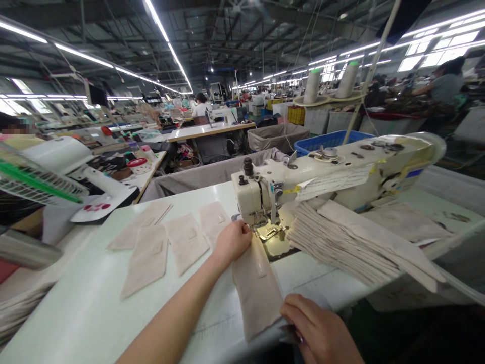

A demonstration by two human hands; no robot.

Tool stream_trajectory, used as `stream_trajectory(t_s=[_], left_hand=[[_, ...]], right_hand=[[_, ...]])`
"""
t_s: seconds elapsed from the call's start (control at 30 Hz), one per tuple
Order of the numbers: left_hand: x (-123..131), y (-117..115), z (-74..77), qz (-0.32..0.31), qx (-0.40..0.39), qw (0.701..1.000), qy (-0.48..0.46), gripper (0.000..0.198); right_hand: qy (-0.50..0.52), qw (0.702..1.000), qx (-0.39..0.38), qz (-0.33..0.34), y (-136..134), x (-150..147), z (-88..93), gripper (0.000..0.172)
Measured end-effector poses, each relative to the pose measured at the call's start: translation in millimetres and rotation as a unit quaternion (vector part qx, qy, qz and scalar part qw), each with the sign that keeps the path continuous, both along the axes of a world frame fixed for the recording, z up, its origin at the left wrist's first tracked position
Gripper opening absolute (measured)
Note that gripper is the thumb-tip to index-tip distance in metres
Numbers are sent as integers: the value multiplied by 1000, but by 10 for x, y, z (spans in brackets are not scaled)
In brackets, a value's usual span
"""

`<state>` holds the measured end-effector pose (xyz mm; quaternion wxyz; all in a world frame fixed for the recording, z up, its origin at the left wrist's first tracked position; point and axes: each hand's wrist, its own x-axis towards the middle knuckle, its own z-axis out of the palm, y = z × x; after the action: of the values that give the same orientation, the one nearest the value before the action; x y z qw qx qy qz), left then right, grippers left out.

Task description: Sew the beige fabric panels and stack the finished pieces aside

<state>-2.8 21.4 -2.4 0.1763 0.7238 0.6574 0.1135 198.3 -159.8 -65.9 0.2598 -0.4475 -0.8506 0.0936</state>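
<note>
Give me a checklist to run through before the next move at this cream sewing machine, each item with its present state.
1. Long beige fabric strip lies flat on the white table: ok.
2. Strip's top end reaches the metal presser foot of the cream sewing machine: ok.
3. Left hand keeps its fingers clear of the foot: cannot tell; they sit right beside it.
4. Right hand touches the strip's near corner: ok.
5. Presser foot lowered: cannot tell.
6. Stack of beige fabric pieces lies apart from the strip: ok.
</note>
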Motion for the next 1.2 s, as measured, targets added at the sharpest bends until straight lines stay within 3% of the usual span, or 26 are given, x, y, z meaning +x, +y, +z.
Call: stream_trajectory(t_s=[0.17,0.3,0.47,0.53,0.57,0.63,0.7,0.77,0.9,1.2], left_hand=[[14,-22,12,-18,17,1000,4,17],[-117,-154,75,-36,86,996,17,26],[-480,-362,186,-24,123,964,235,31],[-540,-523,199,-22,128,955,267,28],[-534,-633,186,-50,147,956,247,27],[-464,-899,113,-176,193,953,153,25],[-361,-1176,-9,-349,203,914,46,24],[-277,-1390,-136,-419,242,875,18,27],[-236,-1519,-252,-442,284,850,49,35],[-237,-1408,-206,-441,272,855,36,32]], right_hand=[[-9,1000,-18,-5,19,-23,37,51],[-4,1000,6,-14,17,-36,57,51],[-10,994,110,0,13,-29,95,53],[-15,993,114,4,21,-23,123,57],[-16,994,111,6,26,-21,139,58],[-15,995,103,6,36,-25,173,58],[-14,995,99,4,41,-37,209,58],[-12,996,90,-1,42,-55,244,60],[-1,997,72,-9,46,-84,288,54],[3,1000,2,-21,124,-99,233,56]])
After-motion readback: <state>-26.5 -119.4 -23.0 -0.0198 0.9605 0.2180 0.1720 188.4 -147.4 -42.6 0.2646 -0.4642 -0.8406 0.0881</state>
